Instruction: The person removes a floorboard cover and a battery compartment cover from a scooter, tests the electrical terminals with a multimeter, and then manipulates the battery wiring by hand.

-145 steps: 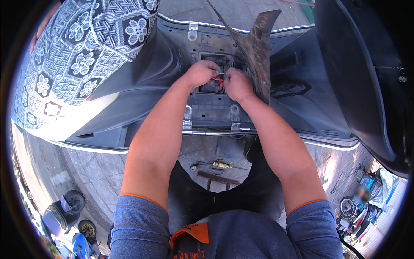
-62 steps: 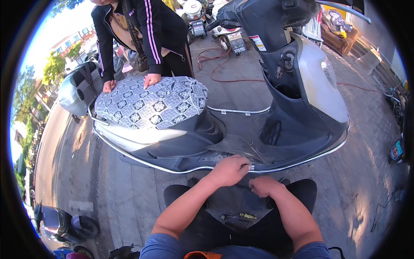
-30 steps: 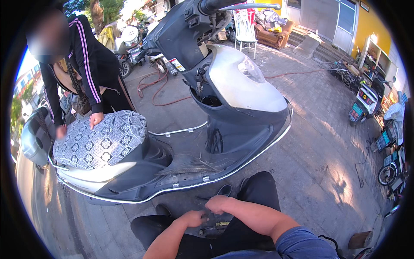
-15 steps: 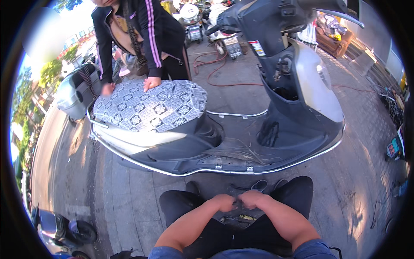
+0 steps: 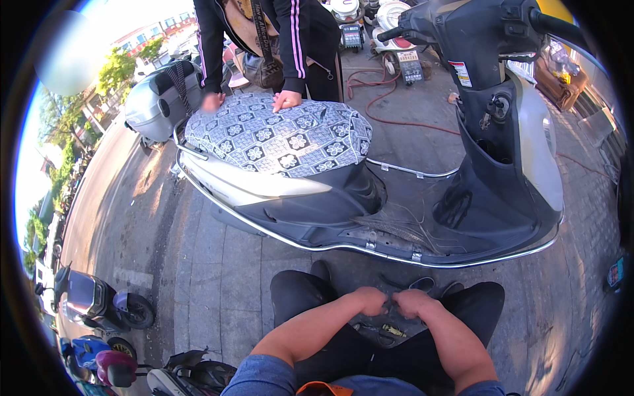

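Note:
My left hand (image 5: 371, 302) and my right hand (image 5: 413, 303) are close together between my bent knees, low in front of me. Both have curled fingers; whatever they hold is too small and blurred to make out. Just below them a yellow-handled tool (image 5: 393, 330) lies on the pavement among other small dark items. Beyond my knees stands a grey and silver scooter, its floorboard (image 5: 403, 224) covered by a dark creased mat along whose near edge metal brackets show. Its seat has a black-and-white patterned cover (image 5: 284, 142).
Another person (image 5: 317, 59) leans over the seat from the far side, both hands on it; a rear box (image 5: 148, 112) is behind them. A red hose (image 5: 422, 124) snakes across the pavement. Parked scooters (image 5: 82, 297) stand at the lower left and farther back, beside a road.
My hands have left the floorboard's opening for the space between my knees. The raised mat now lies down over that opening. The view has lifted, bringing the other person into sight.

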Demonstrator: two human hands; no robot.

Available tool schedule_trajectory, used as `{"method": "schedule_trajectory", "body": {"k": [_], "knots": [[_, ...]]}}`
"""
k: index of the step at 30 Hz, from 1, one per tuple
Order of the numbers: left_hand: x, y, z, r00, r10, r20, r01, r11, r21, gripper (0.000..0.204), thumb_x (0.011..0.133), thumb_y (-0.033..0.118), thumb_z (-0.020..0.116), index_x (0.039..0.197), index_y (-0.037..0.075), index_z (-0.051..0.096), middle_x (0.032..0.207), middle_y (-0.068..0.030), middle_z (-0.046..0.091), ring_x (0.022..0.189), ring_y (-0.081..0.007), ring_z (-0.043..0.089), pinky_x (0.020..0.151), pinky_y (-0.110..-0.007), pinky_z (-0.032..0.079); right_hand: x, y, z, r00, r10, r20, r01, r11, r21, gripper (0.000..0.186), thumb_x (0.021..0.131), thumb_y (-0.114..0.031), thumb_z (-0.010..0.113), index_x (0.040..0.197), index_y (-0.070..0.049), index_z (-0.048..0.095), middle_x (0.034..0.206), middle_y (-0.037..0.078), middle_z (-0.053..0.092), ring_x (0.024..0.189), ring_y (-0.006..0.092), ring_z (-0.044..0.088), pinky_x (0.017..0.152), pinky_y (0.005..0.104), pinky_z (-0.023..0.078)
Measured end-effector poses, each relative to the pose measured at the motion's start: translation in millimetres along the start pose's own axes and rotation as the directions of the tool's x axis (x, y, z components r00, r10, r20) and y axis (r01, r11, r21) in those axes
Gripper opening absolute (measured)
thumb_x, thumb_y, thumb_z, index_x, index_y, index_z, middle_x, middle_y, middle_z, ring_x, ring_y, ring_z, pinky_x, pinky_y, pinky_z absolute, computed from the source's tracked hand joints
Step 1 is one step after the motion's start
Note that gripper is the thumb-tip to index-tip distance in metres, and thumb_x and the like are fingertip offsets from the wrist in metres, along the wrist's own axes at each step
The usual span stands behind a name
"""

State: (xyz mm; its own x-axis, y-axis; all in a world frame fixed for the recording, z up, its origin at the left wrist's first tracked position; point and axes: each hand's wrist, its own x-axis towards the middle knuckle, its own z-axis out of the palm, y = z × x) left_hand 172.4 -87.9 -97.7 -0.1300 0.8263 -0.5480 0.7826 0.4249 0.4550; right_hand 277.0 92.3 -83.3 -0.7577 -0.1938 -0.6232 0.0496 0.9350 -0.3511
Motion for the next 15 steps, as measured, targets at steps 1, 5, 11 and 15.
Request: {"method": "schedule_trajectory", "body": {"k": [1,5,11,15], "knots": [[0.6,-0.7,0.1,1.000,0.009,0.004,-0.009,1.000,-0.003,0.049,0.098,0.048,0.068,0.126,0.008,0.071,0.120,-0.0212,0.076,0.113,-0.0440,0.072,0.096,-0.056,0.057,0.8,1.2,1.1,1.000,-0.003,-0.004,0.003,1.000,0.002,0.038,0.092,-0.018,0.065,0.129,-0.010,0.072,0.123,0.021,0.076,0.115,0.0420,0.072,0.093,0.0530,0.058],[3.4,-3.0,2.7,1.000,0.027,0.001,-0.027,1.000,0.008,0.050,0.098,0.048,0.068,0.129,0.008,0.071,0.120,-0.0213,0.076,0.113,-0.0444,0.071,0.096,-0.056,0.057,2.9,0.9,-0.8,1.000,-0.017,-0.009,0.017,1.000,-0.004,0.038,0.092,-0.018,0.064,0.129,-0.009,0.072,0.123,0.021,0.076,0.116,0.0420,0.072,0.093,0.0528,0.058],[6.6,-2.2,4.1,0.999,0.043,-0.002,-0.043,0.999,0.006,0.050,0.098,0.047,0.068,0.130,0.008,0.070,0.120,-0.0219,0.076,0.113,-0.0443,0.071,0.097,-0.056,0.057,0.2,2.3,1.1,1.000,-0.008,-0.030,0.008,1.000,0.012,0.041,0.091,-0.020,0.068,0.131,-0.010,0.072,0.122,0.021,0.076,0.116,0.0419,0.072,0.095,0.0526,0.057],[6.2,1.2,0.6,0.999,0.036,0.024,-0.036,0.999,0.012,0.051,0.098,0.047,0.068,0.131,0.009,0.070,0.121,-0.0219,0.076,0.114,-0.0441,0.071,0.098,-0.055,0.056,1.2,4.3,3.1,0.999,-0.013,-0.052,0.014,1.000,0.006,0.042,0.091,-0.022,0.070,0.131,-0.011,0.072,0.121,0.021,0.076,0.115,0.0421,0.072,0.096,0.0527,0.057]]}}
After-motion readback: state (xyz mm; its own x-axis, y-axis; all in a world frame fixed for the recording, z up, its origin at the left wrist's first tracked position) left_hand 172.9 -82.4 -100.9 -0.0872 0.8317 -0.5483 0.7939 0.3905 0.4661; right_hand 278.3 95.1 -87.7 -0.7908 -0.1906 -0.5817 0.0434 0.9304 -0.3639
